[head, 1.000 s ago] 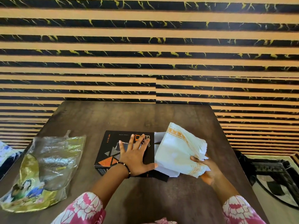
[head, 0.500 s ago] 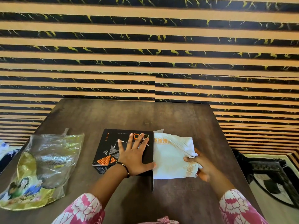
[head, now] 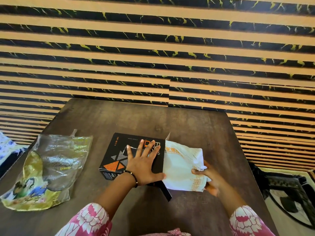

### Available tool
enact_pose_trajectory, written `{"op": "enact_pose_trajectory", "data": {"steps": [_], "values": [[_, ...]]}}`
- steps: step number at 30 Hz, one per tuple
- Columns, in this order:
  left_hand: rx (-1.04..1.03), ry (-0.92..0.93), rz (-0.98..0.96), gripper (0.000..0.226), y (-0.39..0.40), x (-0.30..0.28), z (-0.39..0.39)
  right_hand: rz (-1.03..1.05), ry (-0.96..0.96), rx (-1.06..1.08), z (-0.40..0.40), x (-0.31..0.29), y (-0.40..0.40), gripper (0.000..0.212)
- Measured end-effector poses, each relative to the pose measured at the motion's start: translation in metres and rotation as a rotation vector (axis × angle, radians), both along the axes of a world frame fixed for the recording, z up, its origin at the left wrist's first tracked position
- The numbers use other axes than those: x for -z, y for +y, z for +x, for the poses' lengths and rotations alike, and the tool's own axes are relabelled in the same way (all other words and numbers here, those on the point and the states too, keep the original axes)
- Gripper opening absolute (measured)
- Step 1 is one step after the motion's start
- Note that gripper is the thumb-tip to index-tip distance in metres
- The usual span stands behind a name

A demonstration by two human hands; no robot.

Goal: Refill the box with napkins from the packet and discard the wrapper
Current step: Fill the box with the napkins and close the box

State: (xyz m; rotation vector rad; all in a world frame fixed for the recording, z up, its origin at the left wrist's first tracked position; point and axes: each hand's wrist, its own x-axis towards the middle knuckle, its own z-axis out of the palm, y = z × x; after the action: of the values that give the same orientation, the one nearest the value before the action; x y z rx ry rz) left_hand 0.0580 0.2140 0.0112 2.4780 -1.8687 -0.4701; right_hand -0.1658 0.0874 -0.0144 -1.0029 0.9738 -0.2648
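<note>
1 box [head: 117, 155], black w/ orange triangles, at table [head: 196, 126] centre, R end open. 1 stack of napkins [head: 180, 167], white w/ gold trim, partly inside open end. 1 wrapper [head: 51, 167], clear/gold, flat on table, well L of box. Hands: 2. L hand [head: 143, 167] flat on box top, fingers spread. R hand [head: 207, 178] grasping napkins' outer end.

A home living room.
Striped panel wall [head: 153, 48] behind a dark wooden counter [head: 187, 125]; patterned rug [head: 293, 198] at right.
</note>
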Motion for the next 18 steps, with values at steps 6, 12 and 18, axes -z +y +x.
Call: {"op": "enact_pose_trajectory", "data": {"steps": [6,12,18], "values": [[0.008,-0.004,0.027,0.105,-0.002,-0.002,0.000,-0.001,0.033,0.001,0.005,-0.004,0.001,0.042],[0.011,-0.021,0.018,0.108,-0.001,0.001,0.000,-0.068,0.084,0.000,0.015,-0.008,0.007,0.040],[0.000,-0.016,0.018,0.114,-0.002,0.003,0.001,0.000,0.081,-0.003,0.019,-0.012,0.006,0.048]]}}
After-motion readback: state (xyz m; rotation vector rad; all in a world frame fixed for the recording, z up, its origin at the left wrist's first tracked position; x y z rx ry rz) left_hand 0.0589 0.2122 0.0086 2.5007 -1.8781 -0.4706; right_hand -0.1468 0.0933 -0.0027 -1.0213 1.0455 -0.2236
